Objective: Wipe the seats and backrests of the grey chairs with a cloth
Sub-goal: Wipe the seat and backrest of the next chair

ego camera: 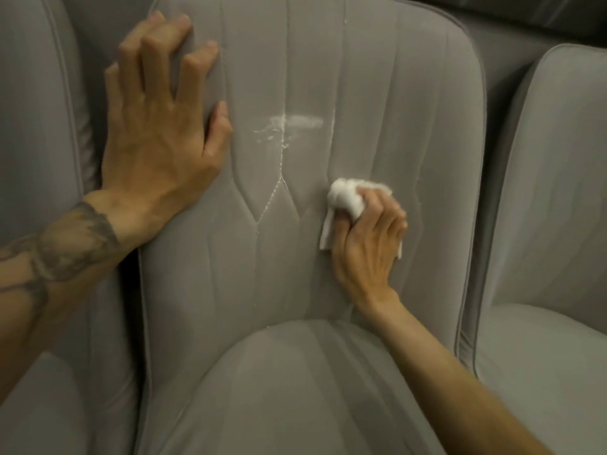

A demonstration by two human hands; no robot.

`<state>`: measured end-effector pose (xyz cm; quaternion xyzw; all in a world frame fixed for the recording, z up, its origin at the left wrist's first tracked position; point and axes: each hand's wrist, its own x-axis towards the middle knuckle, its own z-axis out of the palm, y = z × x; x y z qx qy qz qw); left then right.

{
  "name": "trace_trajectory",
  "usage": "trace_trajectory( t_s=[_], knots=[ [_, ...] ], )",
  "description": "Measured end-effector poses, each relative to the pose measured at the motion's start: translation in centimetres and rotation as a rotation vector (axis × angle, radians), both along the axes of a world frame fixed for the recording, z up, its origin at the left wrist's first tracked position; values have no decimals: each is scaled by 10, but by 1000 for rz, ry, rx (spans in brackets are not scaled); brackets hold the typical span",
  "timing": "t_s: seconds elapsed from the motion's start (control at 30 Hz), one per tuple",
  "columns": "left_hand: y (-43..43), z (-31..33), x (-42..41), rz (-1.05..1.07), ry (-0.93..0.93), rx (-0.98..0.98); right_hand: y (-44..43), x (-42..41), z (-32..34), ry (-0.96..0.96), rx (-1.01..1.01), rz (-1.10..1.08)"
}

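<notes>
On middle backrest (377, 93): right hand (368, 244) clutches cloth (345, 198); left hand (154, 126) spread, pressing; white smear (295, 121) between.

Left hand (157, 126) lies flat, fingers (154, 57) spread; right hand (368, 247) clutches the cloth (345, 198).

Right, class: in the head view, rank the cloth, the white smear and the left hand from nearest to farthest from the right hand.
1. cloth, gripped in the right hand.
2. white smear, above-left on the backrest.
3. left hand, at the backrest's left edge.
</notes>
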<state>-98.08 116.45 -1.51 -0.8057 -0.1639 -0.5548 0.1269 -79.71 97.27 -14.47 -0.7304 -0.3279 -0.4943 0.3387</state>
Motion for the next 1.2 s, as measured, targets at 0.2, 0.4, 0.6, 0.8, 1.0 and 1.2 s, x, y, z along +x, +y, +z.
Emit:
trace_trajectory(
  t_s=[0.2, 0.4, 0.6, 0.8, 1.0, 1.2],
  knots=[
    [-2, 2, -1, 29, 9, -3, -7, -33, -64, 53, -86, 34],
    [-2, 1, -1, 31, 6, -10, 6, -1, -4, 7, 5, -18],
    [-6, 4, -3, 32, 34, -30, 3, -42, -57, 63, -83, 45],
    [-5, 2, -2, 32, 17, -20, 19, 7, 27, -21, 79, -17],
    [-8, -1, -5, 23, 39, -34, 6, -43, -48, 75, -42, 66],
    [-16, -41, -20, 9, 58, -62, 22, 6, 41, -26, 105, -20]
  ],
)
